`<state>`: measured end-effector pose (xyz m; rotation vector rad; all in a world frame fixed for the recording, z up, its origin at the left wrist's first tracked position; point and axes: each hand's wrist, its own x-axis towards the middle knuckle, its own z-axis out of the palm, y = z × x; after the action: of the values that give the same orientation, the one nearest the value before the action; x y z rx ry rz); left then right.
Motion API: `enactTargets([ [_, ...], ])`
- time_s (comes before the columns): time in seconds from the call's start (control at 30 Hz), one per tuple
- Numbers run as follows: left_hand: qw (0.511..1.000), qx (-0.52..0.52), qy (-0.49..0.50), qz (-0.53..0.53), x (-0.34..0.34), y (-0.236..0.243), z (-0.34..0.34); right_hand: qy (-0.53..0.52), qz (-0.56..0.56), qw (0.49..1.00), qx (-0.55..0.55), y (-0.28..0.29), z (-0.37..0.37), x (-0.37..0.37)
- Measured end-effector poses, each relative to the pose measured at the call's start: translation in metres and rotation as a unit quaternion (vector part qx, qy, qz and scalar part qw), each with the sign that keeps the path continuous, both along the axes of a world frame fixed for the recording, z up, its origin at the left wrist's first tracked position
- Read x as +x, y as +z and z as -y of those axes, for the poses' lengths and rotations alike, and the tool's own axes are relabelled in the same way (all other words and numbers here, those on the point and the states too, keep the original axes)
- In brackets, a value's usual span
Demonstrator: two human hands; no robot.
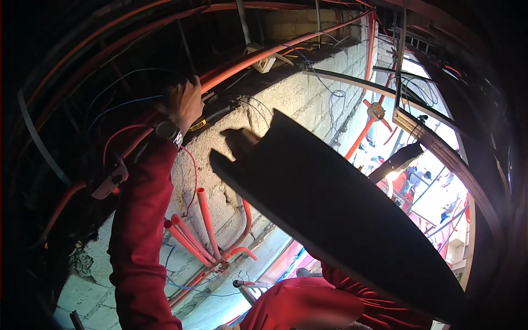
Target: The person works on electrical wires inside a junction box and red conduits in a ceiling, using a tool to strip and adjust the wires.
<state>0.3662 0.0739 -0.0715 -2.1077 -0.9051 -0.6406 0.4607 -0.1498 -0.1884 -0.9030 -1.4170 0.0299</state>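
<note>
My left hand (186, 104), with a watch on its wrist, reaches up to the long orange conduit pipe (236, 73) above the wall. Its fingers are closed around the pipe. Just beside it, a black and yellow tool (208, 119) lies along the top of the block wall; its kind is unclear. A large dark panel (335, 203) slants across the middle, close up and in shadow. In the notch at its upper end shows a brownish shape (242, 142), possibly part of my right hand. My red right sleeve (352, 278) passes behind the panel, which hides the rest.
Several orange pipe stubs (204, 220) rise along the block wall (308, 99) below my left arm. A metal clamp (113, 179) hangs at left, and an orange fitting (375, 110) sits at right. Loose wires hang about. People (418, 179) are far below.
</note>
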Motion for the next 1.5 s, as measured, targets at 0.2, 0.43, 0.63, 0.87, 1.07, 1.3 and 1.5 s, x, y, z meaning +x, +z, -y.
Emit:
enactTargets([
  [0.2, 0.998, 0.050, 0.009, -0.041, 0.003, 0.004, 0.009, 0.049, 0.082, 0.995, -0.015, -0.019, 0.024, -0.027],
  [0.43, 0.993, 0.073, -0.044, -0.084, -0.016, -0.011, -0.025, 0.087, 0.089, 0.991, -0.058, -0.047, 0.027, -0.038],
  [0.63, 0.991, 0.051, -0.100, -0.077, -0.002, -0.009, -0.020, 0.064, -0.001, 0.992, -0.111, -0.050, 0.046, -0.024],
  [0.87, 0.996, 0.058, -0.049, 0.050, 0.014, -0.041, -0.069, -0.045, -0.049, 0.993, -0.097, -0.083, 0.026, -0.008],
  [1.07, 0.986, 0.150, 0.004, -0.072, 0.026, -0.033, -0.073, 0.050, -0.154, 0.982, -0.102, -0.063, 0.036, -0.023],
  [1.3, 0.993, 0.010, -0.108, -0.035, 0.015, -0.011, -0.033, 0.068, -0.199, 0.976, -0.064, -0.065, 0.032, -0.026],
  [1.5, 0.992, -0.001, -0.120, -0.027, 0.023, -0.017, -0.044, 0.079, -0.141, 0.987, 0.006, -0.050, 0.029, -0.025],
])
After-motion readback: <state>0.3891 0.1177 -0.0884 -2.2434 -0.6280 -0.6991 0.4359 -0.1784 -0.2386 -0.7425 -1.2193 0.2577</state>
